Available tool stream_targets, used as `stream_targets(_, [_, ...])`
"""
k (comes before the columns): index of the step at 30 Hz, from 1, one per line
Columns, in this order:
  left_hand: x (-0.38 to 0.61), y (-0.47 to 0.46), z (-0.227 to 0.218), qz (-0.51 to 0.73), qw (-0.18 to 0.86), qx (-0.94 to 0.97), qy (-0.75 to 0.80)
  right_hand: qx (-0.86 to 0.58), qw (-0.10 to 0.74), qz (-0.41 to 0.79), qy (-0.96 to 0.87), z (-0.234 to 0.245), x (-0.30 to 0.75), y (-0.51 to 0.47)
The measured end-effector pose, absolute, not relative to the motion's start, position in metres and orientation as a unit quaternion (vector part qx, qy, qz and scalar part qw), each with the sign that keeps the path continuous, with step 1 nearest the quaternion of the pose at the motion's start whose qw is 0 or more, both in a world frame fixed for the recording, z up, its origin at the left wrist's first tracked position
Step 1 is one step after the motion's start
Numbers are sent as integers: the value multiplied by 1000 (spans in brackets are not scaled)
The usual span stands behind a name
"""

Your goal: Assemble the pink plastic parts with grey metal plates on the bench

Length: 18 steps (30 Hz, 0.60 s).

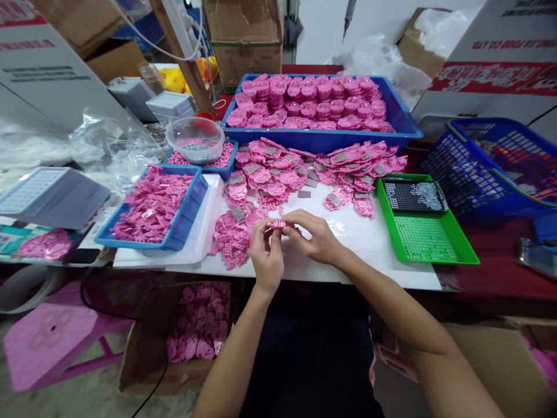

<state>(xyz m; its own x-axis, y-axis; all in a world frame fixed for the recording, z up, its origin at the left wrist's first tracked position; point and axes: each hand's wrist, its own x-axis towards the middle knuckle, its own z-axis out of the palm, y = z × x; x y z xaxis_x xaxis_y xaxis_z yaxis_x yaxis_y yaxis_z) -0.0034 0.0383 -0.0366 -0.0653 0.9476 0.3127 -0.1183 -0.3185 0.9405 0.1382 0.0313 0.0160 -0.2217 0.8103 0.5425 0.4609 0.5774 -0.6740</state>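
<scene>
A small pink plastic part (277,224) is pinched between the fingertips of both hands, above the front of the white work surface. My left hand (266,252) grips it from the left, thumb and fingers closed. From the right, my right hand (314,237) holds its other end with bent fingers. The part's exact shape is mostly covered by the fingers. Close to my left hand lies a heap of small pink pieces (235,235). Beyond the hands are loose pink plastic casings (274,174), some bearing grey rectangular plates.
A long blue tray (322,138) of stacked pink parts stands at the back. Left is a blue tray (198,194) of pink pieces and a clear bowl (172,136). A green tray (467,255) and a blue basket (456,168) are right. Below sits a cardboard box (143,360).
</scene>
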Motion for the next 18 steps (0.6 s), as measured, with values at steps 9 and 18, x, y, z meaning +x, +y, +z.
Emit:
stream_targets(9, [-4,34,-35,611,362,597,373,-427,437,170,-773,26,145,30])
stream_targets(18, [-3,32,-38,616,343,597,383,-414,450,196,-766,25,139,30])
